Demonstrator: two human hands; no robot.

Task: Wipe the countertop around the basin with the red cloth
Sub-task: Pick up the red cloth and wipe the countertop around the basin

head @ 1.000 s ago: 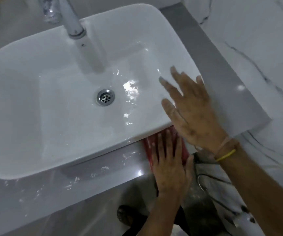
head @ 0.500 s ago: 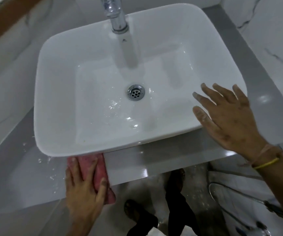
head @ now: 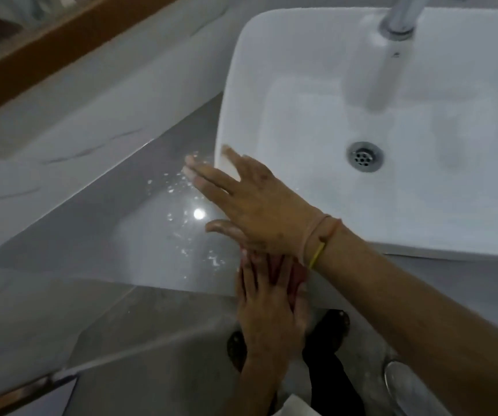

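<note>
The red cloth (head: 296, 280) lies on the grey countertop (head: 127, 229) at its front edge, just below the white basin's (head: 230, 85) front-left corner. My left hand (head: 267, 310) presses flat on the cloth and hides most of it. My right hand (head: 252, 205) reaches across above the left one with its fingers spread. Its fingertips hover over the basin's left rim and the wet counter beside it, and it holds nothing.
Water droplets (head: 181, 187) speckle the counter left of the basin. A chrome faucet (head: 400, 16) hangs over the bowl, with the drain (head: 364, 156) below. A marble wall (head: 46, 139) and wooden frame (head: 61, 34) stand at left. Dark shoes (head: 334, 328) show under the counter edge.
My left hand has slid the cloth leftward along the front counter to the basin's left corner. My right hand left the basin's right rim and crossed over to the left side.
</note>
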